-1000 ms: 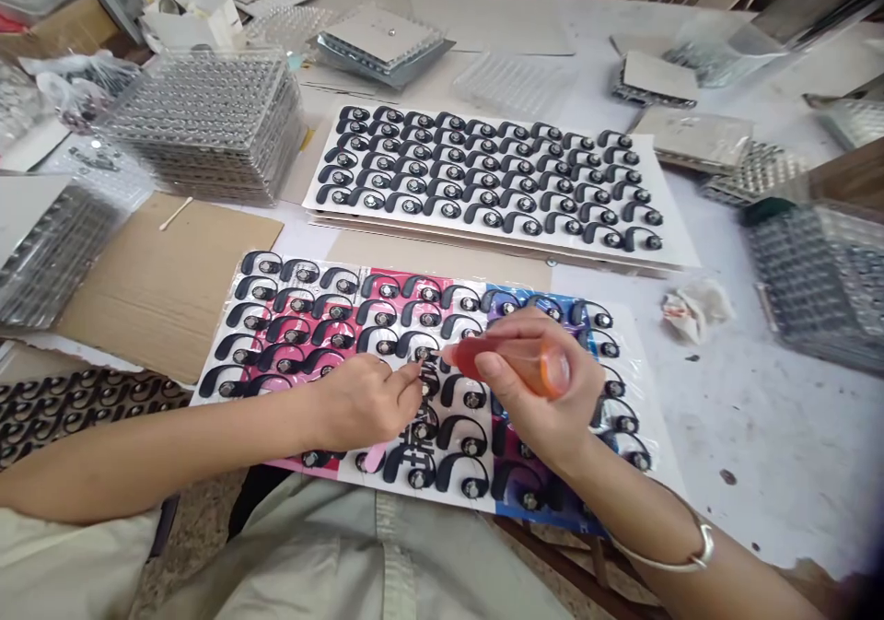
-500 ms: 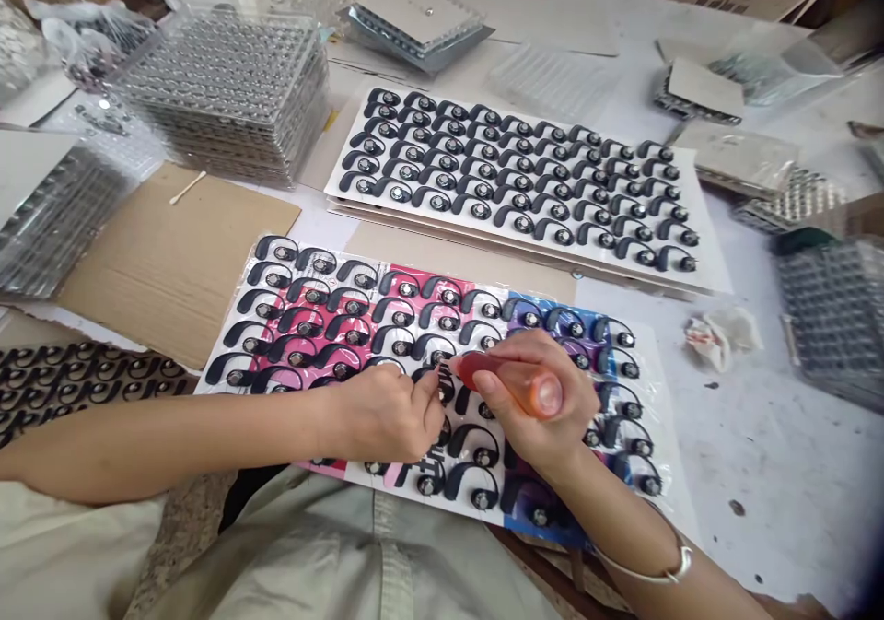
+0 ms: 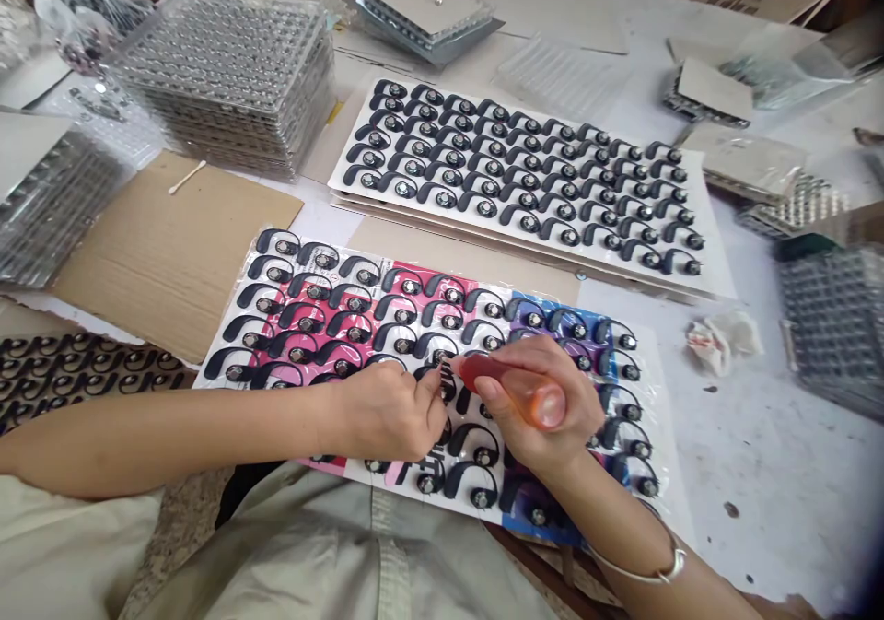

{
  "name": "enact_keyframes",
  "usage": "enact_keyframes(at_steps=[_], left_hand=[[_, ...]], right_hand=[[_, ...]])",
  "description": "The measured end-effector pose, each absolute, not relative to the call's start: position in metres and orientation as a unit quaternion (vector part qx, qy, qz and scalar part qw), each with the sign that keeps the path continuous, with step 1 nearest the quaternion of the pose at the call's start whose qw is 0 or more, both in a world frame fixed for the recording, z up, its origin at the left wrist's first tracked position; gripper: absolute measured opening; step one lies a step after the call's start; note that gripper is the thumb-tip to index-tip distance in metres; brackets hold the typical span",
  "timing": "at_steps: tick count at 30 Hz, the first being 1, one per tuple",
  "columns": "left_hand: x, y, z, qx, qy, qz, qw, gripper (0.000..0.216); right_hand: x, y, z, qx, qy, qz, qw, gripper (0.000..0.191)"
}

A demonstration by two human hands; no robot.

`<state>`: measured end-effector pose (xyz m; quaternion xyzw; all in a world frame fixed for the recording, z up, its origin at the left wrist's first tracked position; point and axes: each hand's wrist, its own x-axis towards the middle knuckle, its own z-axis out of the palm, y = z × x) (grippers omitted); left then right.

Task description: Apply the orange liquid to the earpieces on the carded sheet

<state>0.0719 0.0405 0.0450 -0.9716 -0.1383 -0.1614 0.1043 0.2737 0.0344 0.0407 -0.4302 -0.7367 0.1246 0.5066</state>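
Observation:
My right hand (image 3: 545,408) is wrapped around a translucent orange-red squeeze bottle (image 3: 515,388), its narrow tip slanting left and down. That tip nearly meets the fingertips of my left hand (image 3: 397,413), which is closed in a pinch over the middle of the sheet. What the left fingers hold, if anything, is hidden. Beneath both hands lies a printed sheet (image 3: 377,274) in pink, white and blue under clear film. It carries rows of black hook-shaped pieces (image 3: 476,459), each with a round silvery centre at one end.
Beyond it, a white board (image 3: 715,274) bears more rows of black hooks. A tall stack of clear trays (image 3: 227,76) stands at back left. Cardboard (image 3: 172,251) with a cotton swab (image 3: 186,178) lies at left. A crumpled tissue (image 3: 718,344) and more trays (image 3: 835,316) are at right.
The view has shifted slightly, with the far trays and board appearing a little displaced. Both hands and the bottle stay almost in the same place over the sheet.

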Motion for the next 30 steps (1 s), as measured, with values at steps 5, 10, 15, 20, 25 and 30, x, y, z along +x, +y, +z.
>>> enact_keyframes(at_steps=[5, 10, 15, 20, 25, 30], left_hand=[[0.072, 0.0407, 0.0454, -0.97, -0.139, -0.167, 0.107, 0.023], [0.0726, 0.0412, 0.0461, -0.969, -0.141, -0.176, 0.105, 0.021], [0.0727, 0.041, 0.0466, -0.968, -0.139, -0.178, 0.105, 0.02], [0.0726, 0.0405, 0.0467, -0.967, -0.139, -0.185, 0.104, 0.019], [0.0725, 0.0408, 0.0467, -0.97, -0.139, -0.172, 0.104, 0.018], [0.073, 0.0414, 0.0486, -0.969, -0.14, -0.175, 0.103, 0.02]], right_hand=[[0.2721, 0.0332, 0.0412, -0.424, -0.739, 0.118, 0.51, 0.028], [0.2716, 0.0324, 0.041, -0.428, -0.737, 0.112, 0.51, 0.026], [0.2708, 0.0343, 0.0428, -0.422, -0.742, 0.106, 0.511, 0.026], [0.2713, 0.0341, 0.0418, -0.425, -0.742, 0.094, 0.51, 0.026], [0.2738, 0.0339, 0.0383, -0.427, -0.738, 0.097, 0.513, 0.028], [0.2727, 0.0338, 0.0397, -0.435, -0.737, 0.089, 0.509, 0.025]])
